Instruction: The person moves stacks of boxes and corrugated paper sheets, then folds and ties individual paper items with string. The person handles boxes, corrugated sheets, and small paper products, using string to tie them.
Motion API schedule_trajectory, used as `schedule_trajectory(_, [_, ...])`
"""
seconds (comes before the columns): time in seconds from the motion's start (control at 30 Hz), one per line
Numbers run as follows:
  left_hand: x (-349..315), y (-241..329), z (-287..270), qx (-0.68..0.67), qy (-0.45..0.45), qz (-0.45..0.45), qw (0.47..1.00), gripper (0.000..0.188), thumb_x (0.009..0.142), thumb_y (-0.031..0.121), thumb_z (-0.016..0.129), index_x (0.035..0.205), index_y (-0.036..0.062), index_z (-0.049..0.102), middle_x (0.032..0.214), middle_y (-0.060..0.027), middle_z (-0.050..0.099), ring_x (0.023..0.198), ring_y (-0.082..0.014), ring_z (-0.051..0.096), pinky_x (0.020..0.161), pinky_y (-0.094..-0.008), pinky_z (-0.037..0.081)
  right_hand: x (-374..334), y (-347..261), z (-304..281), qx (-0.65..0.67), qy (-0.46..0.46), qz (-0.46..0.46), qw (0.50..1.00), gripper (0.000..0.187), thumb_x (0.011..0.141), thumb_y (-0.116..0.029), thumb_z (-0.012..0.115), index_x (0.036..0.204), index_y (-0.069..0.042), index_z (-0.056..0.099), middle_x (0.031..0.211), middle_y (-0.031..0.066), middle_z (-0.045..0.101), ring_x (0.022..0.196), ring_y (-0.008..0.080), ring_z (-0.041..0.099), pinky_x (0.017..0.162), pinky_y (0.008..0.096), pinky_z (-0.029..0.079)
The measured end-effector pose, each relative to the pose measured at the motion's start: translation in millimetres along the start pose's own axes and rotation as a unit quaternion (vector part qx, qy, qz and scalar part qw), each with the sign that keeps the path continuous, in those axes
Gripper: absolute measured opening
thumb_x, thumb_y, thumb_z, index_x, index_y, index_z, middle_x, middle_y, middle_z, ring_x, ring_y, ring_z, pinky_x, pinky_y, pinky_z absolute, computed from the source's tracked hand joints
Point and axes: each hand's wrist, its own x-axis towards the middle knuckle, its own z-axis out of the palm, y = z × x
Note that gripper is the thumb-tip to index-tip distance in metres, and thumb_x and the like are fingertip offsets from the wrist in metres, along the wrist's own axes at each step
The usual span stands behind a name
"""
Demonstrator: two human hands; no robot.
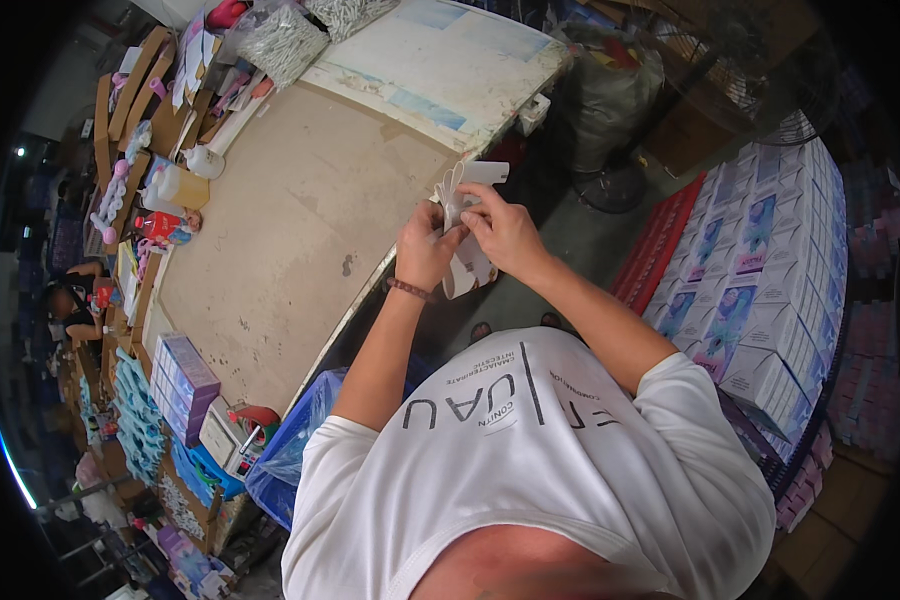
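Observation:
A small bundle of folded white sheets, curled over into loops at the top, is held in front of me near the table's right edge. My left hand grips the sheets from the left side, its thumb lying across them. From the right, my right hand has its fingers bent against the upper folds, with the thumb and forefinger close together on them. What is printed on the sheets, and whether they are leaflets, I cannot tell.
A beige worktable stretches out to the left. Bottles line its far left edge. A purple-and-white carton and a blue crate stand nearer me. Stacked boxes rise on the right, below a fan.

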Motion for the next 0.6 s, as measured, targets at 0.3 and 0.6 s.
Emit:
schedule_trajectory(0.3, [-2.5,-5.6,-7.6,0.024,-0.049,0.03,0.998,0.025,0.072,0.013,0.071,0.087,-0.0015,0.056,0.076,-0.0193,0.062,0.071,-0.0354,0.061,0.064,-0.0388,0.048,21.1,-10.7,-27.6,-0.292,-0.061,-0.139,0.944,0.022,0.079,-0.022,0.065,0.1,-0.016,0.066,0.077,0.006,0.06,0.071,0.0268,0.061,0.061,0.0367,0.049])
schedule_trajectory(0.6, [0.2,12.0,3.4,0.132,-0.218,0.2,0.946,0.014,0.074,0.005,0.063,0.085,0.0001,0.056,0.079,-0.0214,0.06,0.076,-0.0388,0.06,0.064,-0.0441,0.047,51.7,-12.1,-55.5,-0.247,0.051,-0.145,0.957,0.014,0.079,-0.021,0.059,0.078,-0.012,0.069,0.078,0.0039,0.062,0.073,0.0274,0.062,0.062,0.0377,0.049])
